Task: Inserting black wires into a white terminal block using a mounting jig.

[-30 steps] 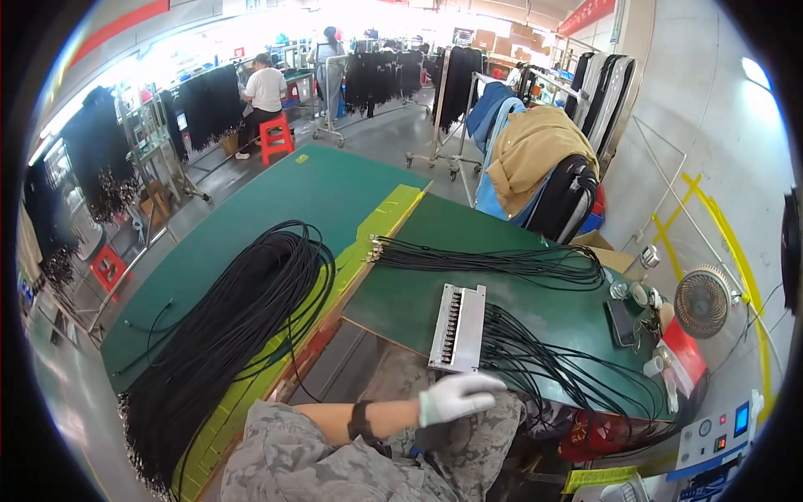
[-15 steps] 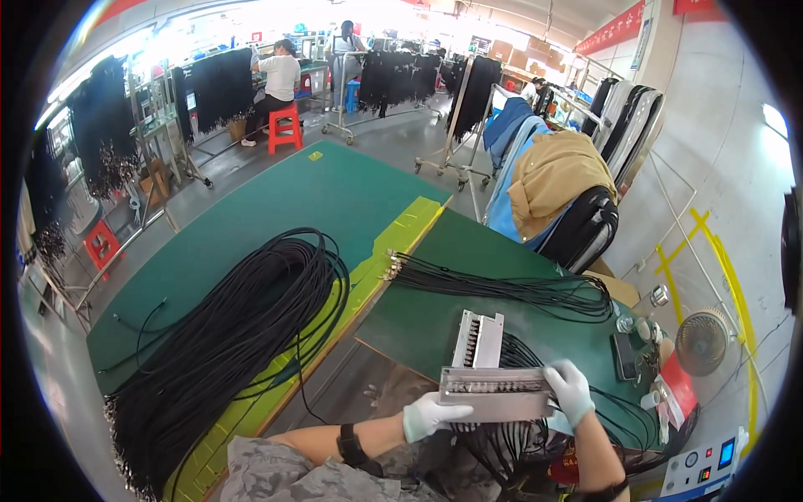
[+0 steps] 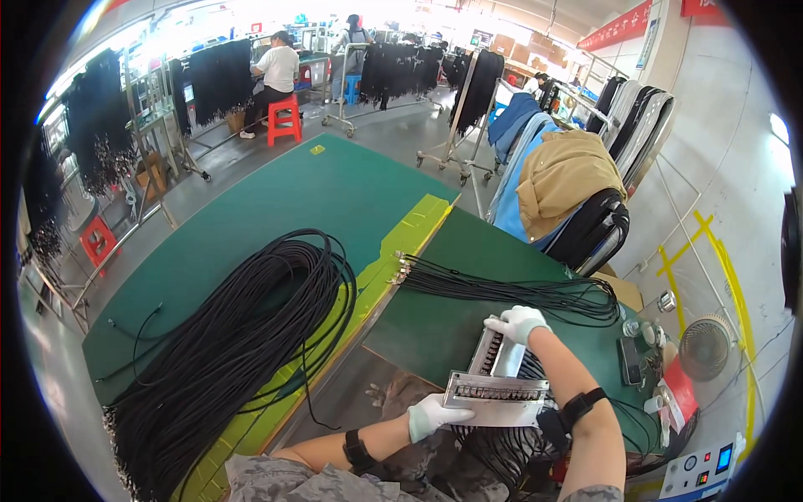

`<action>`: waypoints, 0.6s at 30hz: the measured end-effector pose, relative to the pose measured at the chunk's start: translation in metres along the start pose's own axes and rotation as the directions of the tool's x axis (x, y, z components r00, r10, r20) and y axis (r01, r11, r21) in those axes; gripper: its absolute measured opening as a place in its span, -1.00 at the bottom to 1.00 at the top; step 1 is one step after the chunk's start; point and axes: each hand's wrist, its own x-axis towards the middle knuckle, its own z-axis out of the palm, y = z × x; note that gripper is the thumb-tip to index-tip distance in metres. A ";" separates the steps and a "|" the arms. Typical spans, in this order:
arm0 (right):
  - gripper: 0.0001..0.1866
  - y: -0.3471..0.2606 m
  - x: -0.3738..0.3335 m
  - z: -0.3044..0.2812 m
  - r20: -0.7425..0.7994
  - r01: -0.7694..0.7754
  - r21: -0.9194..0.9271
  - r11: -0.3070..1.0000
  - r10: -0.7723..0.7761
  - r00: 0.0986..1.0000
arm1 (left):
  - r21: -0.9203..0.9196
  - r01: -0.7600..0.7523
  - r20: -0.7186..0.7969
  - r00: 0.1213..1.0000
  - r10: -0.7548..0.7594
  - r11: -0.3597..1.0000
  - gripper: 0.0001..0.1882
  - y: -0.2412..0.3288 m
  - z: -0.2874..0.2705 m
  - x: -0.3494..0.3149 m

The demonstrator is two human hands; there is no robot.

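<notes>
My left hand (image 3: 433, 417), in a white glove, grips the left end of a silver metal fixture (image 3: 502, 412). A row of small slots with connectors runs along its upper side, and black cables (image 3: 502, 460) hang below. Just beyond it lies another metal fixture (image 3: 508, 360) with a similar row of connectors. My gloved right hand (image 3: 519, 323) is over the far end of that second fixture, fingers bent and closed at the connector row. What lies between those fingertips is too small to make out.
A large coil of black cables (image 3: 251, 326) covers the left side of the green table (image 3: 351, 180). A thinner cable bundle (image 3: 510, 289) lies beyond the fixtures. At right are a small fan (image 3: 705, 345) and a control box (image 3: 703, 470). Racks and a seated person (image 3: 274, 67) are farther off.
My right hand has left the right end of the near fixture and moved away from me to the far fixture. My left hand keeps its grip.
</notes>
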 end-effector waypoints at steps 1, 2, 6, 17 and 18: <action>-0.37 0.005 -0.006 -0.005 0.033 -0.015 -0.015 1.000 0.015 0.999 | -0.001 0.000 0.001 1.000 0.000 1.000 -0.56 -0.002 -0.002 0.001; -0.37 0.010 -0.016 -0.008 0.034 -0.017 -0.016 1.000 0.017 0.999 | 0.006 -0.017 0.003 1.000 0.017 1.000 -0.56 -0.005 -0.005 0.003; -0.44 0.030 -0.082 -0.018 -0.164 0.062 0.274 0.960 -0.017 0.986 | 0.036 -0.043 0.056 0.998 0.041 0.998 -0.54 -0.013 -0.006 -0.003; -0.73 0.085 -0.398 0.023 -0.810 0.009 0.533 0.846 0.507 0.293 | 0.246 -0.196 0.258 0.957 0.131 0.949 -0.47 0.060 -0.006 -0.016; -0.65 0.086 -0.427 0.023 -0.764 0.232 0.645 0.728 0.615 0.195 | 0.234 -0.228 0.298 0.942 0.154 0.945 -0.48 0.066 -0.006 -0.005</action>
